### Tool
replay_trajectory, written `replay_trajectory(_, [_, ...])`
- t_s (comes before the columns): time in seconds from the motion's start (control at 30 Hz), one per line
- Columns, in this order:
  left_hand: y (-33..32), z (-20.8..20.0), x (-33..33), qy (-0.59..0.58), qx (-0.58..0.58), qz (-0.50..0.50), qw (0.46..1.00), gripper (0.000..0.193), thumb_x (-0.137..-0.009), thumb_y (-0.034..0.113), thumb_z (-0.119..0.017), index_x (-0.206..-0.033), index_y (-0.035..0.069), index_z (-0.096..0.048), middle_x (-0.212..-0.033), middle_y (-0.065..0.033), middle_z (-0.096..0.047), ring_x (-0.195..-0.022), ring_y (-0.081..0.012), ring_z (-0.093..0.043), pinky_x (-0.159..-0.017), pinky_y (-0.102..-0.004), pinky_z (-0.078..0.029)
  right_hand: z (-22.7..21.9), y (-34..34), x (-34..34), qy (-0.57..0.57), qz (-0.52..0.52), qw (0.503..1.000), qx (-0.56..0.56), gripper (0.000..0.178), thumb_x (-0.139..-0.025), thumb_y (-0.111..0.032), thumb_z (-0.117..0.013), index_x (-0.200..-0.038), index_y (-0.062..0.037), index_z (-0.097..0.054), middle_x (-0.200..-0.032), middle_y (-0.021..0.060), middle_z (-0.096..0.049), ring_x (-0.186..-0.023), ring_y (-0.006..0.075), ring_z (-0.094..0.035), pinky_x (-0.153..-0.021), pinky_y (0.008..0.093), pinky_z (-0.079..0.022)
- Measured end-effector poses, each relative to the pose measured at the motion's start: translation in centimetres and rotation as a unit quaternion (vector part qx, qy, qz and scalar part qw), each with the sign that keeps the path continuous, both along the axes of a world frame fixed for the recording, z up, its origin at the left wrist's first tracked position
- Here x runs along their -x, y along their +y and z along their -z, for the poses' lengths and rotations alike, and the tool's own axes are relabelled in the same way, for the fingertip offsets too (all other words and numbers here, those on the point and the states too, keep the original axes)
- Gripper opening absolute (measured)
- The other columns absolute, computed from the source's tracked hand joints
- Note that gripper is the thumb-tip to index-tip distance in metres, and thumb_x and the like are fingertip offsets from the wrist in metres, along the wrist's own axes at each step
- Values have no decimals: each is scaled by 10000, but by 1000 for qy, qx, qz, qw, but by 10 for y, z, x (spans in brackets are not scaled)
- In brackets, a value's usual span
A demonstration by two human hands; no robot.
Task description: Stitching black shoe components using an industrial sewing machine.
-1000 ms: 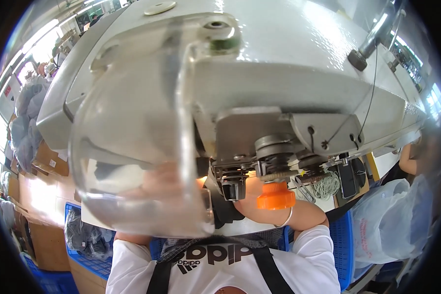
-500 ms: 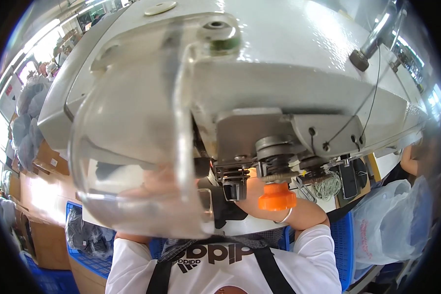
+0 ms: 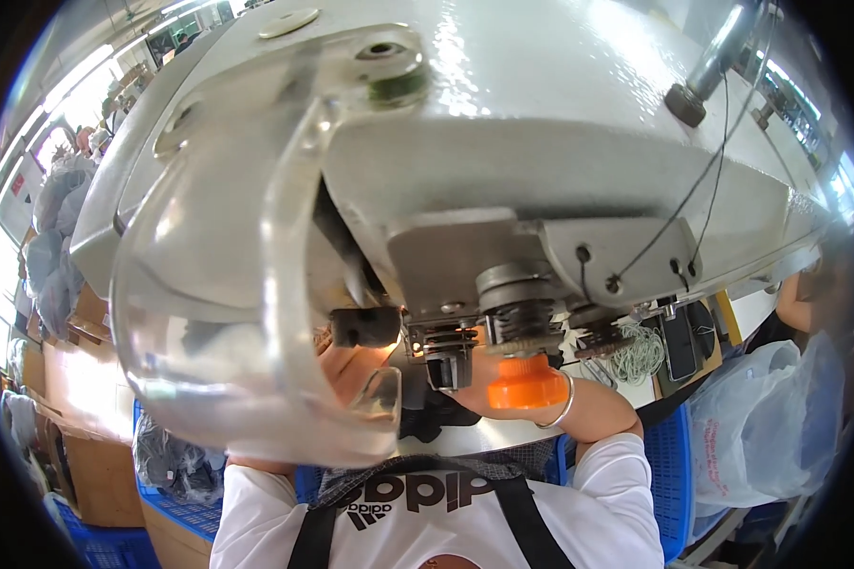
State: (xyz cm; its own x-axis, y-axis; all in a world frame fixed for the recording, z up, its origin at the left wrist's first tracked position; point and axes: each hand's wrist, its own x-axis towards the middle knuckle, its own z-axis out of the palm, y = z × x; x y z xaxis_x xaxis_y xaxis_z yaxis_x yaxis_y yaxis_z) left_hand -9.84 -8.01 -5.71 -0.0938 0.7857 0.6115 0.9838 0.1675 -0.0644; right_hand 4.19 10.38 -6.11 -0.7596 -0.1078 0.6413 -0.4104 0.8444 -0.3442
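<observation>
A pale sewing machine point(image 3: 541, 152) fills the upper view, its needle area hiding much of both hands. My left hand point(image 3: 351, 370) shows in the gap beside the clear plastic guard point(image 3: 199, 284), its visible fingers stretched out near the lit needle area; the guard blurs the rest. My right hand point(image 3: 481, 384) is behind the orange knob point(image 3: 529, 382), with a bracelet point(image 3: 567, 403) at the wrist and its fingers hidden. Black fabric point(image 3: 432, 417) lies between my hands on the white worktop point(image 3: 474, 439). Whether the right hand grips it is hidden.
Dark thread point(image 3: 674, 223) runs through a metal plate point(image 3: 593, 256). A coil of pale cord point(image 3: 636, 356) and a phone point(image 3: 678, 349) lie on the right. Blue baskets point(image 3: 672, 484) flank me, beside a plastic bag point(image 3: 759, 417). Cardboard boxes point(image 3: 100, 474) stand at the left.
The machine and guard have shifted left in view, uncovering more of my left hand through the gap. My right hand stays near the black fabric behind the orange knob.
</observation>
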Motion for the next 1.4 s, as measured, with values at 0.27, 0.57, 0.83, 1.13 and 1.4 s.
replay_trajectory(0.27, [4, 8, 0, 3, -40, -1, 999, 243, -709, 134, -693, -951, 115, -680, -889, -67, -630, -766, -265, -595, -696, -407, -461, 12, 7, 8, -3, -5, 1000, 14, 328, -685, -276, -726, -983, -147, -678, -927, 35, -654, -810, 245, -623, -683, 373, -490])
replay_trajectory(0.57, [3, 15, -1, 12, -65, -11, 998, 302, -720, 105, -682, -1021, 94, -669, -959, -98, -614, -819, -299, -574, -748, -444, -447, 21, 14, 15, 4, -6, 1000, 7, 311, -700, -254, -709, -994, -157, -683, -914, 30, -657, -796, 239, -627, -662, 373, -497])
replay_trajectory(0.83, [9, 20, 27, 132, -39, 26, 990, 247, -737, 125, -697, -983, 112, -685, -889, -61, -630, -753, -267, -576, -674, -428, -438, 25, 17, 10, 15, 6, 1000, 10, 300, -712, -237, -695, -1003, -165, -687, -904, 27, -660, -785, 233, -630, -645, 372, -503])
replay_trajectory(1.13, [9, 3, -1, -73, -14, 32, 997, 148, -720, 168, -719, -860, 132, -690, -775, -30, -639, -667, -232, -606, -597, -368, -466, 13, 22, 6, -65, 69, 993, -67, 302, -737, -181, -616, -1023, -245, -691, -809, -10, -620, -659, 183, -612, -496, 326, -490])
replay_trajectory(1.4, [-7, 43, 12, -78, 22, 65, 995, 140, -808, 129, -631, -947, 135, -640, -887, -17, -650, -829, -210, -619, -758, -334, -480, 6, 21, 11, 40, 65, 991, -111, 303, -730, -153, -602, -1002, -250, -693, -785, -16, -605, -650, 178, -604, -466, 322, -470])
